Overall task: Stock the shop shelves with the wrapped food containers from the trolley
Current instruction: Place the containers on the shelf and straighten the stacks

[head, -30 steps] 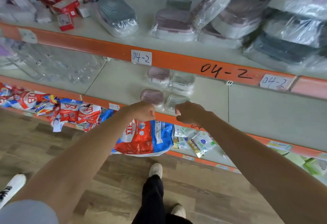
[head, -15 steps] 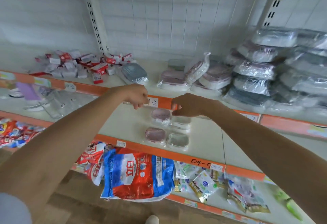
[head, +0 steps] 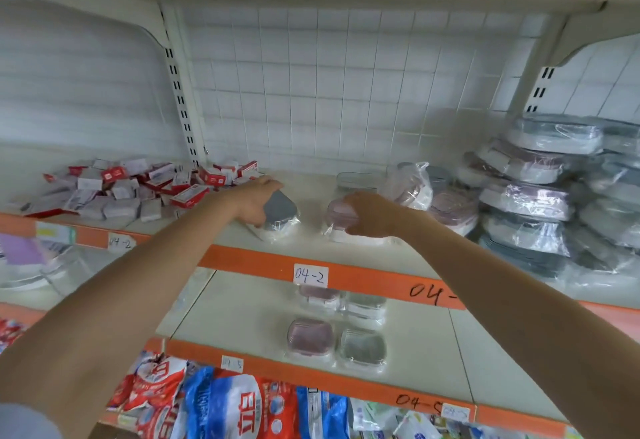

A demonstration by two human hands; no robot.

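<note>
While both hands were hanging closed and empty down by the middle shelf a second ago, they are now reaching up onto the 04-2 shelf [head: 346, 256], each meeting a wrapped container there. The left hand [head: 254, 204] is lying over the grey-lidded container [head: 280, 218], fingers spread fairly wide and draped across its top and near side, thumb toward the front; it looks like a loose covering hold rather than a tight grip. The right hand [head: 363, 213] is curling its fingers round the near end of the pink-lidded container [head: 341, 220], gripping it through the plastic wrap. Both containers are sitting on the shelf surface, near each other but apart, close to the front lip.

Judging by this, the person is straightening or shifting stock already shelved, not bringing new pieces; the trolley is not in view.

Outward: a heap of small red-and-white boxes [head: 138, 189] is lying to the left, a tall pile of wrapped containers [head: 530, 196] is stacking up to the right. On the shelf below, four small containers [head: 337, 324] are sitting in a two-by-two block.
</note>
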